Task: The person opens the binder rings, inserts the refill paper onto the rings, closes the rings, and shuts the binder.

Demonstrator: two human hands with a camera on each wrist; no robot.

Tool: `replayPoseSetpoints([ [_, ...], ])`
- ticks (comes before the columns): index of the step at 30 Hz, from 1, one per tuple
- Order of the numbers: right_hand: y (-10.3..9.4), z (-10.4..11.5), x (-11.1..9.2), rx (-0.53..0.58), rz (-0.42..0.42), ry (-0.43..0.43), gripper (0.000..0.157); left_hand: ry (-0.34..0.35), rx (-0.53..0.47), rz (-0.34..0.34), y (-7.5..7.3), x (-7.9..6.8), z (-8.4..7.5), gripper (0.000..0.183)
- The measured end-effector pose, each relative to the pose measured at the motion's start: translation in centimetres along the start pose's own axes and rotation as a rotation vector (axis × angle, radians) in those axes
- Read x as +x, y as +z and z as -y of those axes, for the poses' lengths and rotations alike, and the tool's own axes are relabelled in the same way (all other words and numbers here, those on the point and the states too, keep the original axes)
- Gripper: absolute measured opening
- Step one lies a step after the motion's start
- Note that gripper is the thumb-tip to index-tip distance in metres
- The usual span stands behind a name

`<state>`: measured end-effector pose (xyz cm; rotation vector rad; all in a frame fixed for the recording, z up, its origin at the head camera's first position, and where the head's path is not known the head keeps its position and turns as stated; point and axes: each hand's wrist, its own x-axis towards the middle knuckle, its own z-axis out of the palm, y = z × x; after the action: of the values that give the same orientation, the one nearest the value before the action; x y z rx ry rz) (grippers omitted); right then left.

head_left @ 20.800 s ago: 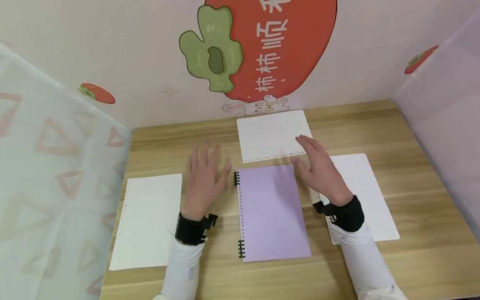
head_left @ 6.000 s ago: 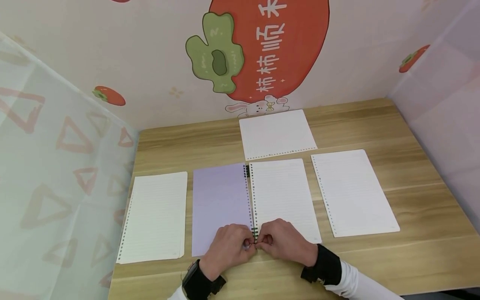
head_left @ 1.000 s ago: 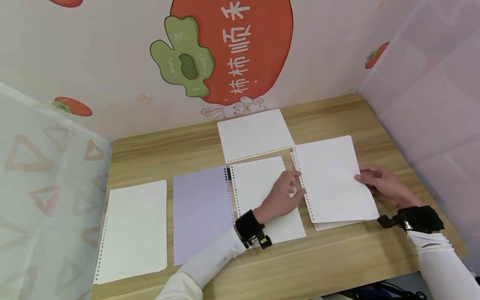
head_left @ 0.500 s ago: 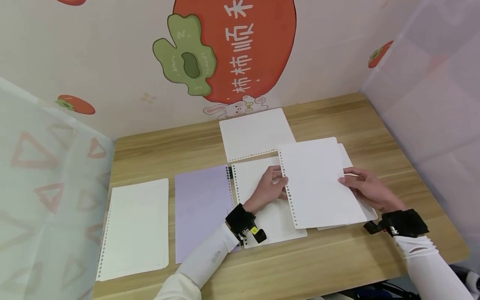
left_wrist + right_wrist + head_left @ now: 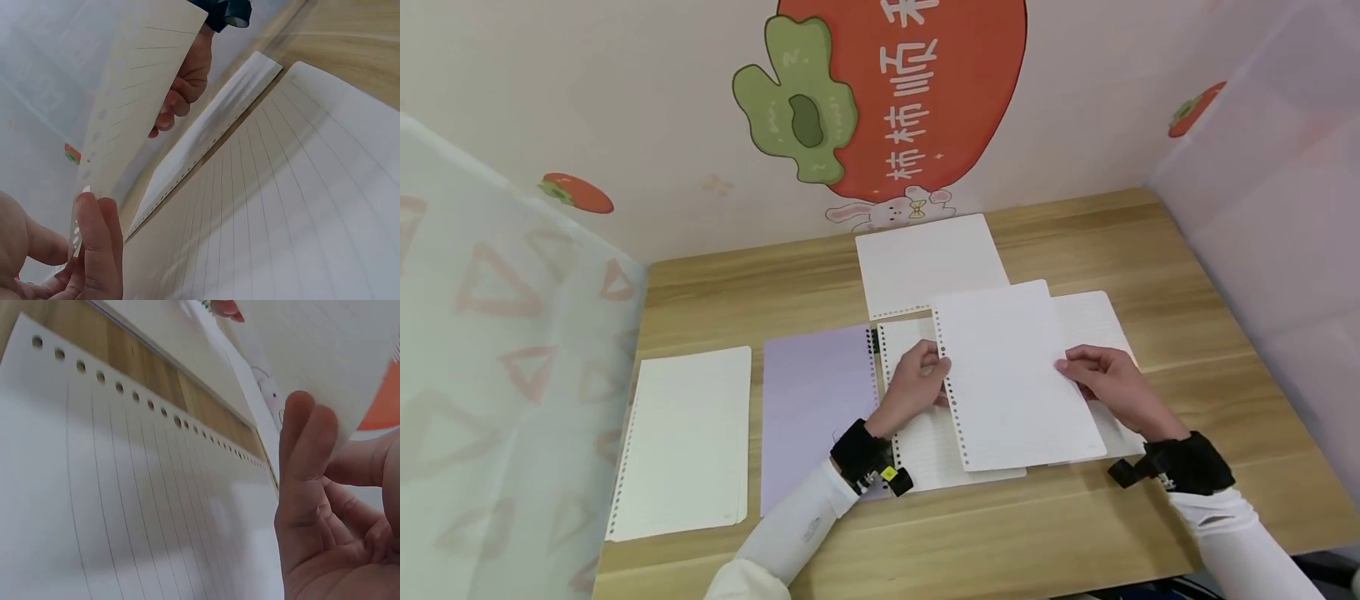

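A white loose-leaf sheet is held up between both hands, above the right half of an opened ring-bound notebook. My left hand pinches its punched left edge between thumb and fingers. The opposite edge is pinched by my right hand. In the left wrist view the raised sheet stands steeply above lined paper. The notebook's purple cover lies to the left, and its lined page is partly hidden by the held sheet. A dark ring clip shows at the top of the spine.
Another lined sheet lies at the right, partly under the held one. Further paper rests at the back against the printed wall, and a small stack at the left. Fabric walls border the wooden table.
The purple notebook, closed at first, was opened and both hands worked at its lower rings. Then a sheet was lifted off the right-hand paper and carried left over the notebook's page, both hands pinching it.
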<state>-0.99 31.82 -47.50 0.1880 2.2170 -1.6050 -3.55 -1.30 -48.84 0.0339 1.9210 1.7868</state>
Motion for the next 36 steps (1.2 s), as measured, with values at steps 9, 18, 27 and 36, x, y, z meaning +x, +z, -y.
replayPoseSetpoints([
  [9, 3.0, 1.2, -0.3, -0.097, -0.037, -0.061, 0.049, 0.053, 0.095, -0.100, -2.9, -1.8, 0.7, 0.034],
  [18, 5.8, 1.6, 0.2, -0.053, -0.042, -0.039, 0.048, 0.113, 0.198, -0.207, -5.2, -2.5, 1.4, 0.027],
  [27, 7.9, 1.2, 0.8, 0.044, -0.022, -0.028, 0.046, 0.133, 0.328, -0.235, -7.1, -3.3, 1.8, 0.026],
  [36, 8.9, 0.9, 1.0, 0.114, 0.009, 0.007, 0.046, 0.393, 0.645, -0.391, -7.9, -3.4, 1.5, 0.034],
])
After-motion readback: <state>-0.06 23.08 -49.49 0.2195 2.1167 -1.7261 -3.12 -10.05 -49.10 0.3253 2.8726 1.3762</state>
